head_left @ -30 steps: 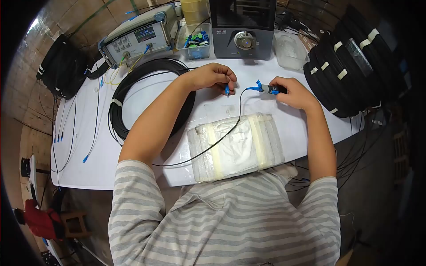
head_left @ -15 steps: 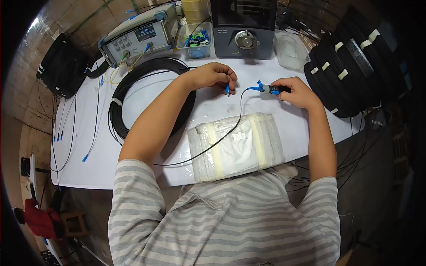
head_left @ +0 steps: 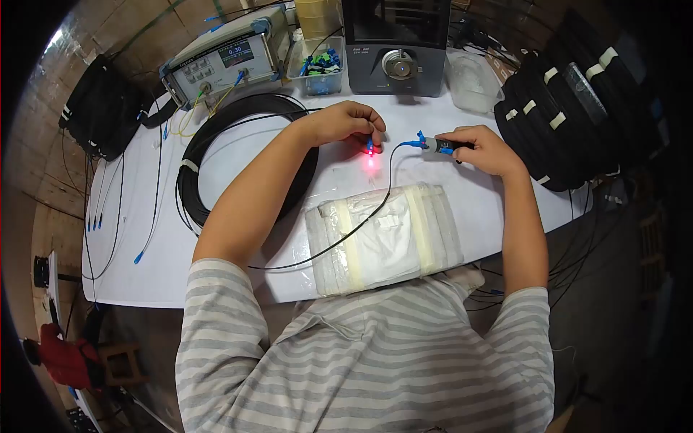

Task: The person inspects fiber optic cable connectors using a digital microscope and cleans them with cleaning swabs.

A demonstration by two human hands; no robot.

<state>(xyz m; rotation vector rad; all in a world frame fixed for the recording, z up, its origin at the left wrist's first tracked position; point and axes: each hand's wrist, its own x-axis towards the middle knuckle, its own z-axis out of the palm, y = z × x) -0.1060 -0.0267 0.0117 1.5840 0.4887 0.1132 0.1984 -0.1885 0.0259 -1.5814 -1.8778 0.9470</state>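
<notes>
My left hand (head_left: 352,124) pinches a blue fiber-optic connector (head_left: 371,145) pointing down over the white table, with red light at its tip and a red glow on the surface below. In my right hand (head_left: 482,148) is a small grey and black handheld light source (head_left: 442,146), fingers wrapped round it. A second blue fiber connector (head_left: 413,143) sits at its front end, and a black cable (head_left: 354,231) runs from there across a plastic-wrapped package (head_left: 401,234). Left of my left hand lies a coil of black cable (head_left: 307,169), partly covered by my forearm.
A test meter (head_left: 227,61) reading 0.30 stands at back left. Beside it are a bin of small connectors (head_left: 317,81), a dark machine with a round dial (head_left: 393,72) and a clear tub (head_left: 473,83). Black cable coils (head_left: 556,130) stand at right, loose leads (head_left: 148,242) at left.
Red light has appeared at the tip of the connector in my left hand. My right hand and the light source have shifted very slightly; my left hand stays in place.
</notes>
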